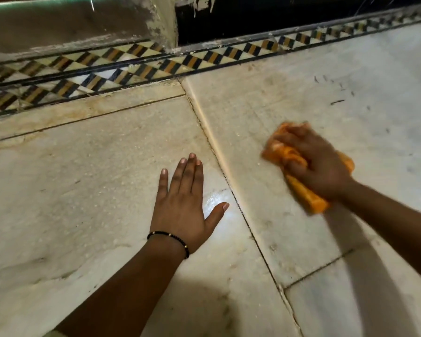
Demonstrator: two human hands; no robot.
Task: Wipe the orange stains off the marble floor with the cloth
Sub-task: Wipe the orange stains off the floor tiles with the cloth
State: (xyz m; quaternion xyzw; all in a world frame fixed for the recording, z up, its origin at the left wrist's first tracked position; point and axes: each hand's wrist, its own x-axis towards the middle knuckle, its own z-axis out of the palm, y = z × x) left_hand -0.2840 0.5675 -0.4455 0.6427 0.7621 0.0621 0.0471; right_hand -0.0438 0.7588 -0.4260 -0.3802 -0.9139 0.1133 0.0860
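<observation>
My right hand grips a bunched orange cloth and presses it on the marble floor, right of a slab joint; the hand and cloth are blurred. My left hand lies flat on the slab to the left, fingers straight, with a black bead bracelet on the wrist. Orange-brown stains run along the far strip of marble near the border, and a faint orange streak follows the joint between the slabs.
A patterned black, yellow and white inlay border runs along the far edge of the floor. Behind it stand a worn wall base and a dark opening. Small dark specks lie on the right slab.
</observation>
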